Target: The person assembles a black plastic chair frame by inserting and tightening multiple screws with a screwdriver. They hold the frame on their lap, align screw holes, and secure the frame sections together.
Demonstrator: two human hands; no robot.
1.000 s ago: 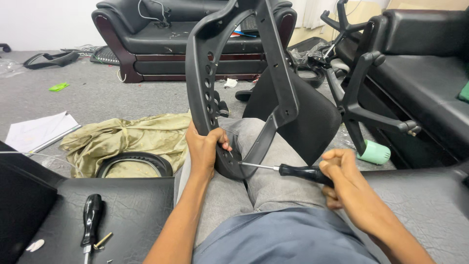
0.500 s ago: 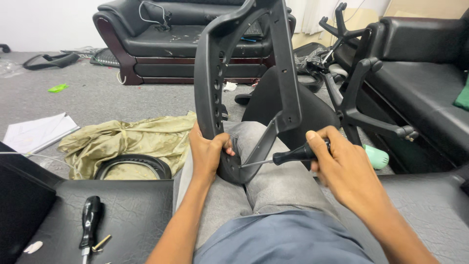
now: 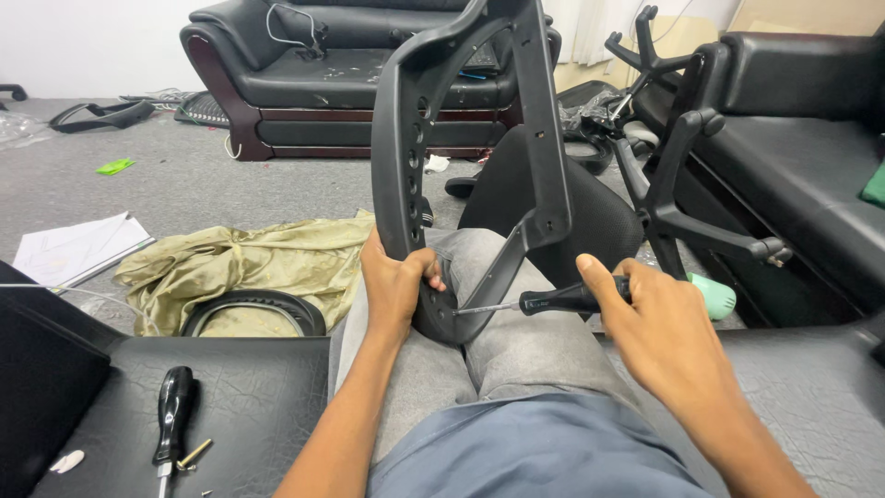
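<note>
Head view: left hand (image 3: 395,288) clamped on black chair frame (image 3: 470,138) standing on the lap; right hand (image 3: 656,318) wrapped round screwdriver (image 3: 553,300), tip at frame's base beside left fingers. Best keep shaft straight, frame steady. Spare screwdriver (image 3: 173,406) lies far left.

Grey carpet floor (image 3: 230,189); black leather sofa (image 3: 323,83) against white wall (image 3: 83,37); olive cloth (image 3: 249,263) on floor.

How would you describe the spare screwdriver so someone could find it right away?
Start at the black cushion left of the person's knees. The spare screwdriver lies near its front edge, beside a small brass screw. Unlike the screwdriver in the right hand, nobody touches it.
</note>
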